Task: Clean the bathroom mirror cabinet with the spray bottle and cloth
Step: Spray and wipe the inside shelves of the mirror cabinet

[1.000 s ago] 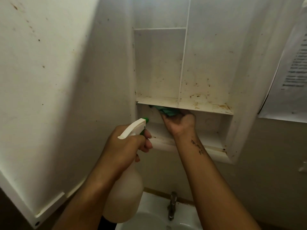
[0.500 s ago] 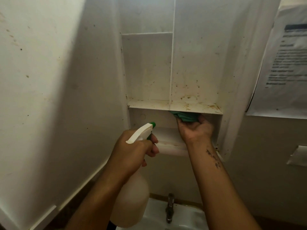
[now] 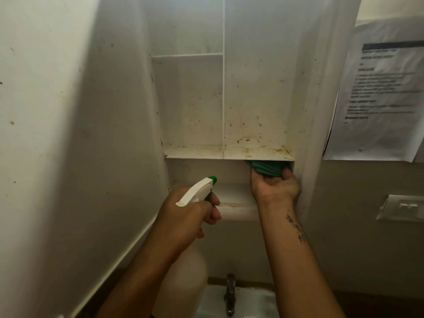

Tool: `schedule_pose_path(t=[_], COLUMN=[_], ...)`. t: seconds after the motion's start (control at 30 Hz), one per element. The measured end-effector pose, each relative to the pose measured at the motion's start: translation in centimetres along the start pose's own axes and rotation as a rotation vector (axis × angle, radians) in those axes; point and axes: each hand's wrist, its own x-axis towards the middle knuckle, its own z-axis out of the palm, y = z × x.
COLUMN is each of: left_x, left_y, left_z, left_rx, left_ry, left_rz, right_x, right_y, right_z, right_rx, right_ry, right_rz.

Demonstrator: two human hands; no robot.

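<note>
A bathroom, probably in a shared building: a sink [image 3: 252, 301] with tap [image 3: 230, 294] sits below the stained wall cabinet [image 3: 229, 152], a printed notice [image 3: 380, 92] beside it.

Bare forearms; right forearm [image 3: 296, 228] tattooed

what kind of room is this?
Most likely a small bathroom: an open wall cabinet with stained shelves hangs above a white sink with a metal tap.
</note>
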Motion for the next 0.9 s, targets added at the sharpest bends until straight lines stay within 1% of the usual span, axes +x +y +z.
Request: schedule_pose_path(t=[0.3,0.5,0.73,0.9], left_x=[-0.2,-0.5,-0.7,-0.8], left_y=[0.2,0.1,0.0,-0.2], left_z=[-0.6,-1.1,-0.7,-0.3], left_rx=[-0.024,-0.005,-0.014,-0.016], left_ry=[-0.061,-0.068,-0.076,-0.095], left_rz=[-0.007,0.010,0.004,-0.014], right_x=[-0.9,-2.2,-4.0,-4.8], right_y=[0.5,0.2,-0.6,-0.8], right_z=[-0.1,-0.5,-1.4,-1.8], right_rx=[0.084,0.065,0.083,0.095], right_ry=[-0.006,0.003,0.017,0.010], right_rz=[-0.031,-0.035,0.005,0.000])
